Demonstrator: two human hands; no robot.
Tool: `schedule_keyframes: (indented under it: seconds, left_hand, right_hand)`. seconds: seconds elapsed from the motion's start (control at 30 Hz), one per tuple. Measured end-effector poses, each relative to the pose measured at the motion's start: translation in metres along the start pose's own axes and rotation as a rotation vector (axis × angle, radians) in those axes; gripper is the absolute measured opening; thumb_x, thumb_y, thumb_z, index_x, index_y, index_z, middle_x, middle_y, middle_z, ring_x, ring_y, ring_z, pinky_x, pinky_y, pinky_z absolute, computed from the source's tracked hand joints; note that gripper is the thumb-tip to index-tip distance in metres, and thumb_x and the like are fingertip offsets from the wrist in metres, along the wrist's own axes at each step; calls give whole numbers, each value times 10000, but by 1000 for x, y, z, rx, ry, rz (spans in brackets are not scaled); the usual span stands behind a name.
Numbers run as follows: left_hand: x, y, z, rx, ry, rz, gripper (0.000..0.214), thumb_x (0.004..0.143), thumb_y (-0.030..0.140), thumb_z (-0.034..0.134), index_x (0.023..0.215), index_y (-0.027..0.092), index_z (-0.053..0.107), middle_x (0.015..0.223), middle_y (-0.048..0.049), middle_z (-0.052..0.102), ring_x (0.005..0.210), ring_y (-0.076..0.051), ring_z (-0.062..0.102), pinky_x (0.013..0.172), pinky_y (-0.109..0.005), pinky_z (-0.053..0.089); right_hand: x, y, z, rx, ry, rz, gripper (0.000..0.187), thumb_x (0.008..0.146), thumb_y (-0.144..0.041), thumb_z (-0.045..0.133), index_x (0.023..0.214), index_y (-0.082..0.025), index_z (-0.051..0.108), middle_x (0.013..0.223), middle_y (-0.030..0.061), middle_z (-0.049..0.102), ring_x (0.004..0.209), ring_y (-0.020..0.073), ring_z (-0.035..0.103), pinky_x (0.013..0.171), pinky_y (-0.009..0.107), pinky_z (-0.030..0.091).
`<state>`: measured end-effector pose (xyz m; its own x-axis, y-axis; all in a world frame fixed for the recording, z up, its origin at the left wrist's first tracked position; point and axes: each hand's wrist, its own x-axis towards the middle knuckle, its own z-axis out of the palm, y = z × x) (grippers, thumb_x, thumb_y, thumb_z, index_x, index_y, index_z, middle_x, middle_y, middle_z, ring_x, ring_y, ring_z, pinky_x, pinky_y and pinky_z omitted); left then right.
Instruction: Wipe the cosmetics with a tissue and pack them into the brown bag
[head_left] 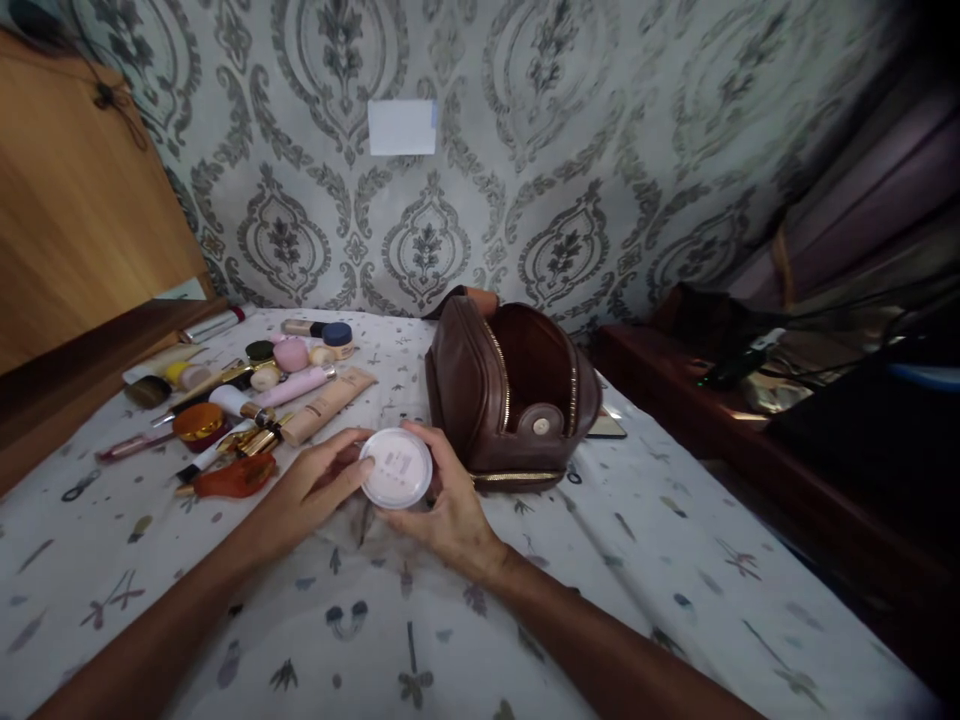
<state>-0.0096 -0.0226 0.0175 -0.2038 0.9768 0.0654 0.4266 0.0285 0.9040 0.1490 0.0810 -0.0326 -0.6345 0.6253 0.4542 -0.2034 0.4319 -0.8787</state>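
Between my two hands is a round white cosmetic jar (397, 470), its flat printed face turned toward me. My left hand (322, 485) grips its left side, with the thumb lying over the edge. The fingers of my right hand (454, 500) wrap round the right side. Just behind my right hand stands a brown toiletry bag (480, 400), unzipped and gaping, with gold zip teeth and a snap tab at the front. To the left of my hands lies a beige squeeze tube (330, 405) among loose cosmetics.
Left on the patterned cloth (405, 620) are an amber bottle (236, 475), an orange-lidded jar (201, 425), a navy-lidded jar (337, 340), a pink sponge (291, 354) and several tubes and brushes. A wooden panel (82, 190) rises at left. A dark ledge with cables runs along the right.
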Motion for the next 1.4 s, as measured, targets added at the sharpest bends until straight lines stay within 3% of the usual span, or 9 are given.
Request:
schedule_keyframes:
  seconds: [0.13,0.33,0.57,0.83,1.03,1.1,1.2,1.33,1.4]
  left_hand:
    - [-1,-2,-1,-160,-13,-48,482,888,498,588,1267,201,576,1164,-72,692,1037,-245,652,861,-318,539]
    - [-3,-8,-4,-23,25,-66,536,873,518,590,1296,191,557,1077,-83,694,971,-240,660,865,-350,542]
    - [3,1,-5,120,106,-16,508,806,570,617,1141,192,670,882,-54,705,850,-233,671,765,-331,570]
    - [15,24,-3,391,208,96,472,798,549,645,1164,251,653,968,-52,724,997,-282,665,697,-310,559]
    - [13,40,-5,235,255,177,434,834,529,619,1174,261,628,999,-40,703,862,-217,668,723,-282,559]
    - [14,44,-4,145,313,213,423,871,543,559,1151,234,630,883,-30,691,720,-177,634,615,-245,532]
    - [20,38,0,128,294,211,421,899,532,520,1117,189,629,707,-6,648,600,-151,581,538,-222,488]
    - [29,0,13,265,162,202,394,914,510,504,1062,174,647,665,1,639,612,-159,621,571,-226,513]
    - [32,-25,19,353,99,230,369,932,480,483,1065,181,654,652,9,635,590,-156,630,543,-220,510]
  right_hand:
    - [0,-2,-1,-145,-23,-114,757,698,-310,804,1370,-227,465,1299,122,553,1226,287,535,1073,440,413]
    - [-2,-9,-4,-326,-125,-255,860,742,-324,767,1482,-232,339,1401,156,481,1304,321,447,1106,500,366]
    - [0,-17,-8,-457,-196,-259,912,674,-411,805,1444,-186,371,1349,151,463,1257,304,424,1072,448,404]
    - [3,-24,-16,-460,-115,-240,889,711,-242,758,1470,-189,299,1403,142,424,1307,274,373,1098,416,396]
    - [9,-48,-25,-301,30,-264,878,634,-250,813,1408,-214,402,1295,116,510,1215,273,479,1047,405,444]
    - [17,-64,-36,-197,143,-262,873,624,-265,826,1395,-240,417,1268,97,527,1191,264,514,1031,406,454]
    - [41,-90,-69,-94,243,-200,791,670,-317,814,1363,-237,442,1290,96,528,1182,246,541,973,383,496]
    - [97,-105,-123,-72,306,-134,652,765,-408,735,1322,-224,450,1280,95,576,1124,217,597,900,355,532]
    - [126,-101,-143,-296,256,-75,504,792,-396,713,1221,-201,533,1163,73,646,1074,219,622,886,348,526]
